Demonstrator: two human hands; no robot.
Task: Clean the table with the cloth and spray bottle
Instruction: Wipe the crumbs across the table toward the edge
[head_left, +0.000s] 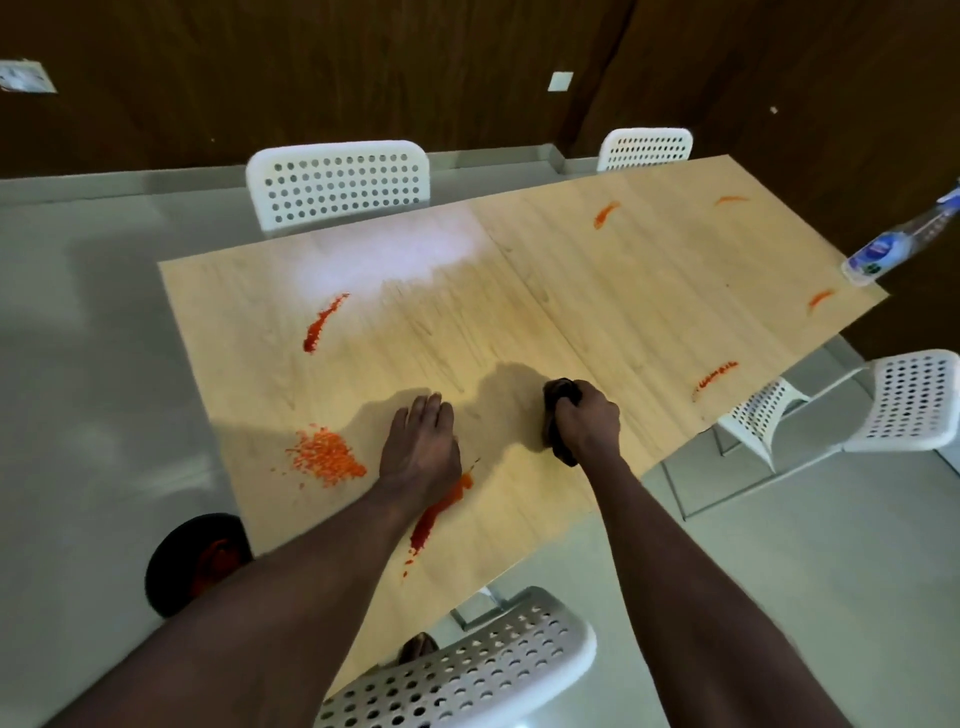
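Near wooden table (571, 291) edge: right hand (589, 421) grips dark cloth (558, 392); left hand (421, 447) flat, fingers straight (wrist just beside red smear (441, 506)). Risk: forearm drags it wider.

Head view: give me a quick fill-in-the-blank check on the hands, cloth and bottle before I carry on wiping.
1. The right hand grips the dark cloth, while the left hand lies on the table holding ____.
2. The spray bottle stands near the table's far ____ corner.
3. The orange crumb pile lies to the ____ of the left hand.
Missing words: nothing; right; left.
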